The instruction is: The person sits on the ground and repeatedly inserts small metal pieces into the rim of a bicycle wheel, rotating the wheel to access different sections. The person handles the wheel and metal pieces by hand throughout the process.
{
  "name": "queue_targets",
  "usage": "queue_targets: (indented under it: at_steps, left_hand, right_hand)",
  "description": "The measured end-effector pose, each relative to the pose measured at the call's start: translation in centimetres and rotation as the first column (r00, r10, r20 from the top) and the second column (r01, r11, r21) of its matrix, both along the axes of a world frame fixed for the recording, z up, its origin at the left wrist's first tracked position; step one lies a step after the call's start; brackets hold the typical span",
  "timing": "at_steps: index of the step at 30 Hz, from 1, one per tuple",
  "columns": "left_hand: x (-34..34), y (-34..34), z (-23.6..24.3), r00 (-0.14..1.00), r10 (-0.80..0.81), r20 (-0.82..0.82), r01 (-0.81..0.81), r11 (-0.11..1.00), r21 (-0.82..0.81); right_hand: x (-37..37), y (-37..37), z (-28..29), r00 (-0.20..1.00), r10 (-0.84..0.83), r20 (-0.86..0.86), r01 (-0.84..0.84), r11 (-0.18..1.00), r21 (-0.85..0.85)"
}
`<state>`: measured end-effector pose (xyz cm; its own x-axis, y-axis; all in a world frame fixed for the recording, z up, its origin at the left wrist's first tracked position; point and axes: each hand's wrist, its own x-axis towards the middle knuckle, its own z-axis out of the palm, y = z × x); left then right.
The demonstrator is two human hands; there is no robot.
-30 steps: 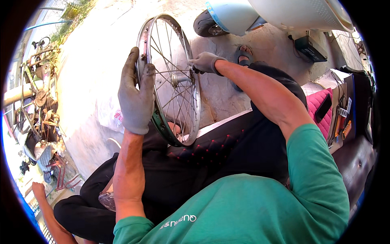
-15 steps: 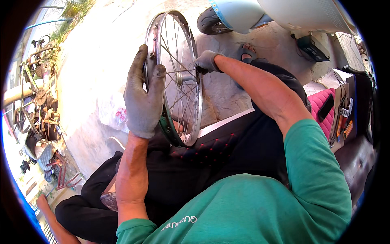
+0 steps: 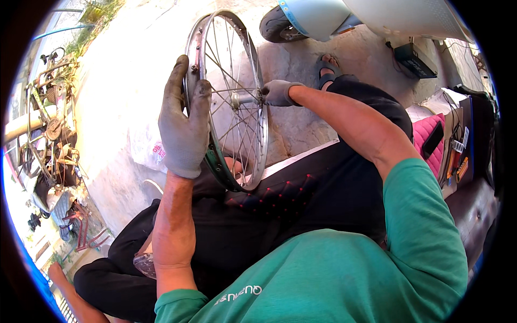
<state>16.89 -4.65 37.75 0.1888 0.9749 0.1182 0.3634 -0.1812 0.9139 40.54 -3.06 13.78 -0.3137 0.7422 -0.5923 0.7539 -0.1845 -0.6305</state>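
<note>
A silver bicycle wheel (image 3: 263, 140) stands upright before me, a dark green patch on its lower rim. My left hand (image 3: 183, 132), in a dirty grey glove, grips the rim's left side, fingers pointing up and thumb near the spokes. My right hand (image 3: 277, 93), gloved too, is closed at the wheel's right side beside the hub (image 3: 236, 100); what its fingertips hold is too small and dark to make out. Beneath the wheel lies a black quilted pad (image 3: 269, 196) with red studs.
Bicycle parts (image 3: 51, 134) are heaped at left. A scooter (image 3: 318, 19) and black box (image 3: 414, 60) are above. At right lie a pink quilted pad (image 3: 420, 134), phone (image 3: 433, 140) and tools (image 3: 458, 164). Another person's arm (image 3: 75, 296) shows lower left.
The wheel and both hands shifted slightly rightward, then back a little left. My right hand has moved slightly down and its wrist has turned. It stays closed at the spokes.
</note>
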Motion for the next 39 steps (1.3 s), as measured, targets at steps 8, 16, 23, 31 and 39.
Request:
queue_targets:
  at_steps: [8, 16, 23, 31, 39]
  left_hand:
    - [-0.1, 0.1, 0.3, 1.000, -0.014, -0.003, 0.014, 1.000, -0.020]
    - [0.0, 0.3, 0.3, 1.000, 0.007, -0.026, -0.007, 1.000, -0.016]
    - [0.1, 0.2, 0.3, 1.000, 0.002, -0.021, -0.002, 1.000, -0.022]
    - [0.7, -0.1, 0.6, 1.000, -0.022, 0.005, 0.023, 0.996, -0.085]
    - [-0.4, 0.5, -0.2, 0.999, -0.010, -0.049, 0.009, 1.000, -0.012]
  right_hand:
    - [-0.8, -0.6, 3.0, 0.977, -0.010, 0.214, 0.008, 1.000, 0.011]
    - [-1.1, -2.3, 4.5, 0.988, -0.090, 0.122, 0.080, 0.993, 0.084]
    - [-1.5, -2.3, 3.9, 0.993, 0.010, 0.119, -0.013, 1.000, 0.024]
    - [-1.3, -3.0, 2.9, 0.985, 0.100, 0.141, -0.095, 0.995, -0.043]
    - [-2.2, -4.5, 5.8, 0.989, 0.055, 0.138, -0.009, 0.949, -0.316]
